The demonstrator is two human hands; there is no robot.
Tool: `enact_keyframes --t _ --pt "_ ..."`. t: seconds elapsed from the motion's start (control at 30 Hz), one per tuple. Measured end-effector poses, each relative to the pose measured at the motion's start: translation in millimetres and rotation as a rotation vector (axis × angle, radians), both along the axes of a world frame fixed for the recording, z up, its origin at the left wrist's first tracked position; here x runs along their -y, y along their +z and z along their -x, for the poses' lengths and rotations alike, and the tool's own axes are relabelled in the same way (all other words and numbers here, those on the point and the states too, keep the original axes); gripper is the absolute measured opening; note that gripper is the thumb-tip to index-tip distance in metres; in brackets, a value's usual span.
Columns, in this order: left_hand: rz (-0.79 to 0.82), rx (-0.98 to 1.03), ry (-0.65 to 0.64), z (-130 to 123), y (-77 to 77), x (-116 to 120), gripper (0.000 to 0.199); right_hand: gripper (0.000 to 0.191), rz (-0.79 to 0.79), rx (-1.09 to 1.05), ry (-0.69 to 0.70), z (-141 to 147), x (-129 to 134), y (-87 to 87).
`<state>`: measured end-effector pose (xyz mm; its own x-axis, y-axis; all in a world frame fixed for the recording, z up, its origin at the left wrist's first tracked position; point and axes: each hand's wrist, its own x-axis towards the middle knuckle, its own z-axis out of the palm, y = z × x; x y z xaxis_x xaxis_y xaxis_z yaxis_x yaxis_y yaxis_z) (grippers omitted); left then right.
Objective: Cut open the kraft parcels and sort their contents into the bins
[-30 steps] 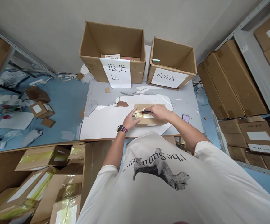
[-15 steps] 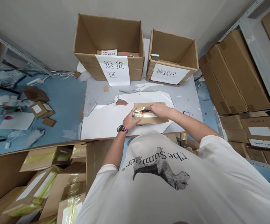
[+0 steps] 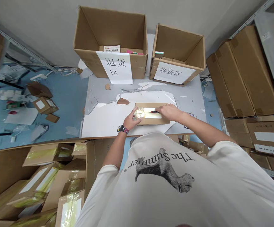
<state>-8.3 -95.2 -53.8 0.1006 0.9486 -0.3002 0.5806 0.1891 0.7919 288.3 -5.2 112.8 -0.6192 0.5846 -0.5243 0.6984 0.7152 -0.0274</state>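
A small cardboard box (image 3: 151, 122) lies flat on the white-covered table, with shiny clear tape and a white label on top. My left hand (image 3: 130, 121) grips the box's left end, thumb and fingers apart around the corner; a patterned watch is on that wrist. In my closed right hand (image 3: 167, 111), over the right part of the box, is a red-and-black utility knife (image 3: 154, 111). Its thin tip points left along the taped top. How deep the tip sits cannot be made out.
Two open cartons with paper signs, a larger left one (image 3: 137, 67) and a smaller right one (image 3: 199, 66), stand at the table's back. Torn paper (image 3: 148, 85) lies before them. A phone (image 3: 189, 114) is partly behind my right forearm. A bin of taped boxes (image 3: 87, 170) stands lower left.
My right hand and the knife have moved right along the top of the box. My left hand stays at the left end. The view has shifted slightly.
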Motion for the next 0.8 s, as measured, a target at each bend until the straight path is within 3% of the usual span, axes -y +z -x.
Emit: enact_keyframes --t 0.23,0.4,0.53,0.8 --pt "0.015 -0.055 -0.003 0.5 5.1 -2.5 0.106 0.051 0.014 0.007 0.010 -5.8 -3.2 3.3" --pt "0.027 -0.144 -0.010 -0.9 9.2 -0.4 0.104 0.045 0.018 0.062 -0.018 -45.7 -6.2 -3.2" --pt "0.036 -0.174 -0.003 -3.6 13.7 -1.3 0.100 0.054 0.014 0.058 -0.043 -75.3 -7.7 -7.8" --pt "0.056 -0.271 0.085 -15.7 20.2 -6.8 0.106 0.055 -0.007 0.109 -0.034 -85.6 -2.0 -1.6"
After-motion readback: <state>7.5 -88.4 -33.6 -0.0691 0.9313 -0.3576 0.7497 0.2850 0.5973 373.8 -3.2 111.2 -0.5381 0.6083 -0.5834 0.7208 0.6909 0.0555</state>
